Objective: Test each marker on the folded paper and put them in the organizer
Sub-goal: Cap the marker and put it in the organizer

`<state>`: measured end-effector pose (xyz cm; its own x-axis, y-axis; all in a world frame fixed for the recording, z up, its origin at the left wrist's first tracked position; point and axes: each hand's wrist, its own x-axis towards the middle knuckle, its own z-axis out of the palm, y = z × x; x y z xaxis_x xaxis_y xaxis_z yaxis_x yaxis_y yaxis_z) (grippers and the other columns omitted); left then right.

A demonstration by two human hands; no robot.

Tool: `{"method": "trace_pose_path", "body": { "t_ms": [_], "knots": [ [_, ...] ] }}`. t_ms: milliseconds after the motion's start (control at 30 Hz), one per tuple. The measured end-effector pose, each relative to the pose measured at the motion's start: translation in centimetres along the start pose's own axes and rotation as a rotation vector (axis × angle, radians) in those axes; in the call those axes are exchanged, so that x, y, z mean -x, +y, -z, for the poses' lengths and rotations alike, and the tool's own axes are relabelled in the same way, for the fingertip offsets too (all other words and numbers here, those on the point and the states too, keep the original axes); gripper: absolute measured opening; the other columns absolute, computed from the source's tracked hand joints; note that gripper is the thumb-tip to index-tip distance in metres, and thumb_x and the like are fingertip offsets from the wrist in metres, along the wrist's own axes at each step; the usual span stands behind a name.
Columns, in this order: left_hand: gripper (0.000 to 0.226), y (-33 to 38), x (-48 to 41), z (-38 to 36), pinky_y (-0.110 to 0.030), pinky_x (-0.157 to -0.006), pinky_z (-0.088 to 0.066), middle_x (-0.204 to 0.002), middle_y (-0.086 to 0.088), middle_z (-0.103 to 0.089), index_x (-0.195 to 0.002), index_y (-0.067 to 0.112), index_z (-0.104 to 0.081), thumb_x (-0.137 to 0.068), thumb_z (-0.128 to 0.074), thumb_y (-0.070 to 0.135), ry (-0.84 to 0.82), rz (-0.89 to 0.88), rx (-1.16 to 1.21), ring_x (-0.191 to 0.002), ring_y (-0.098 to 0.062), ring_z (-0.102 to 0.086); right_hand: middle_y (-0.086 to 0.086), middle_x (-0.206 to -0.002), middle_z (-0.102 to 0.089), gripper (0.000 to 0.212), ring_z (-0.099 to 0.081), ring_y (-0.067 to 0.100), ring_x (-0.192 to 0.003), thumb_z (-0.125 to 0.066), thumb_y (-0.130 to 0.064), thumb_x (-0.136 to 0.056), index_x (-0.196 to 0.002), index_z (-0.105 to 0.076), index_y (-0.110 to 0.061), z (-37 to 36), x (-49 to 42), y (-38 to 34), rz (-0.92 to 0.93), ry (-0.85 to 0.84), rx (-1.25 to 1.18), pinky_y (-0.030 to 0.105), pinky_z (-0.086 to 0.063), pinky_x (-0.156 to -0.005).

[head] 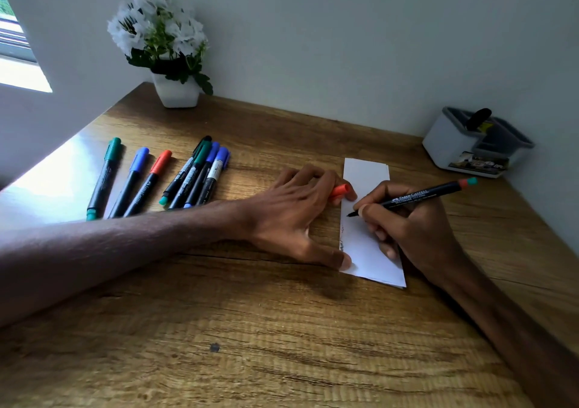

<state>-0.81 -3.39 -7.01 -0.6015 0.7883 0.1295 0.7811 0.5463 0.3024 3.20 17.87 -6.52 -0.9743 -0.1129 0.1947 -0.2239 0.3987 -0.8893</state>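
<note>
Paper [369, 245] lies near the right, pinned flat by the left hand [294, 213], whose fingers also curl round an orange cap [340, 191]. The right hand [416, 232] pinches the marker [416, 198], tip down. If the paper slips, ink could hit the table [250, 329]. The organizer [476, 144] waits far right.
</note>
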Motion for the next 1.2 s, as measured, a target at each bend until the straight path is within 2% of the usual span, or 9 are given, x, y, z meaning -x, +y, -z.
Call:
{"method": "trace_pose_path", "body": {
  "t_ms": [67,200,333,433,567,667,867,1067,1200],
  "knots": [
    [0.066,0.0,0.0,0.0,-0.026,-0.102,-0.015,-0.116,0.017,-0.023,-0.098,0.054,0.002,-0.076,-0.057,0.075,0.026,0.002,0.041,-0.099,0.008,-0.013,0.006,-0.056,-0.058,0.007,-0.047,0.022,-0.041,-0.067,0.0,-0.091,-0.085,-0.07,0.002,0.1,-0.1,0.1,-0.043,0.021,-0.068,0.023,-0.039,-0.034],
    [0.07,-0.4,0.0,-0.3,-0.025,-0.103,-0.016,-0.121,0.017,-0.026,-0.123,0.04,-0.016,-0.076,-0.053,0.076,0.032,-0.002,0.047,-0.104,0.007,-0.015,0.007,-0.059,-0.06,0.005,-0.049,0.018,-0.041,-0.067,0.002,-0.09,-0.089,-0.072,0.002,0.3,-0.1,-0.1,-0.036,-0.028,-0.08,0.023,-0.04,-0.034],
    [0.072,-0.5,-0.1,-0.3,-0.025,-0.103,-0.014,-0.121,0.015,-0.023,-0.117,0.038,-0.009,-0.075,-0.053,0.077,0.017,0.002,0.016,-0.1,0.008,-0.012,0.0,-0.068,-0.071,0.006,-0.054,0.022,-0.039,-0.069,0.001,-0.089,-0.092,-0.074,-0.001,0.6,0.0,-0.2,0.008,-0.065,-0.015,0.025,-0.045,-0.036],
    [0.073,-0.5,-0.1,-0.4,-0.025,-0.104,-0.013,-0.124,0.015,-0.021,-0.122,0.034,-0.016,-0.075,-0.052,0.077,0.017,0.006,0.014,-0.1,0.01,-0.009,0.005,-0.077,-0.074,0.009,-0.056,0.013,-0.038,-0.07,0.003,-0.087,-0.083,-0.073,-0.005,0.4,-0.2,-0.5,0.103,-0.05,0.085,0.022,-0.045,-0.037],
    [0.073,-0.5,-0.1,-0.3,-0.024,-0.103,-0.012,-0.122,0.014,-0.021,-0.118,0.035,-0.011,-0.074,-0.05,0.078,-0.002,0.014,-0.013,-0.099,0.009,-0.01,0.009,-0.079,-0.074,0.018,-0.065,0.002,-0.052,-0.067,0.011,-0.085,-0.077,-0.072,-0.004,0.1,-0.5,-0.8,0.195,-0.074,0.143,0.006,-0.045,-0.049],
    [0.076,-0.5,-0.1,-0.2,-0.023,-0.103,-0.012,-0.121,0.014,-0.019,-0.125,0.031,-0.018,-0.074,-0.049,0.078,-0.013,0.024,-0.017,-0.099,0.01,-0.008,0.007,-0.08,-0.075,0.016,-0.069,0.007,-0.065,-0.07,0.009,-0.084,-0.077,-0.074,-0.004,-0.1,-0.5,-0.3,0.223,-0.077,0.18,0.006,-0.046,-0.052],
    [0.084,-0.5,0.0,-0.2,-0.024,-0.101,-0.014,-0.122,0.013,-0.022,-0.131,0.023,-0.025,-0.074,-0.05,0.079,0.009,0.022,-0.02,-0.1,0.007,-0.011,-0.003,-0.08,-0.076,0.01,-0.073,0.015,-0.08,-0.071,-0.002,-0.082,-0.078,-0.076,-0.011,0.1,-0.5,0.4,0.281,-0.069,0.208,0.025,-0.06,-0.071],
    [0.083,-0.5,0.0,-0.3,-0.024,-0.101,-0.014,-0.121,0.015,-0.022,-0.133,0.026,-0.023,-0.075,-0.05,0.078,0.015,0.012,-0.025,-0.102,0.007,-0.011,-0.001,-0.078,-0.076,0.006,-0.074,0.017,-0.078,-0.07,-0.01,-0.08,-0.078,-0.076,-0.012,-0.1,-0.5,0.3,0.279,-0.088,0.228,0.039,-0.062,-0.07],
    [0.081,-0.5,0.0,-0.3,-0.025,-0.102,-0.015,-0.121,0.013,-0.025,-0.13,0.025,-0.026,-0.074,-0.051,0.078,0.022,0.014,-0.01,-0.104,0.007,-0.012,-0.003,-0.078,-0.076,0.006,-0.073,0.017,-0.077,-0.07,-0.012,-0.079,-0.078,-0.076,-0.013,-0.2,-0.5,0.4,0.27,-0.069,0.232,0.041,-0.061,-0.07]
  ]
}}
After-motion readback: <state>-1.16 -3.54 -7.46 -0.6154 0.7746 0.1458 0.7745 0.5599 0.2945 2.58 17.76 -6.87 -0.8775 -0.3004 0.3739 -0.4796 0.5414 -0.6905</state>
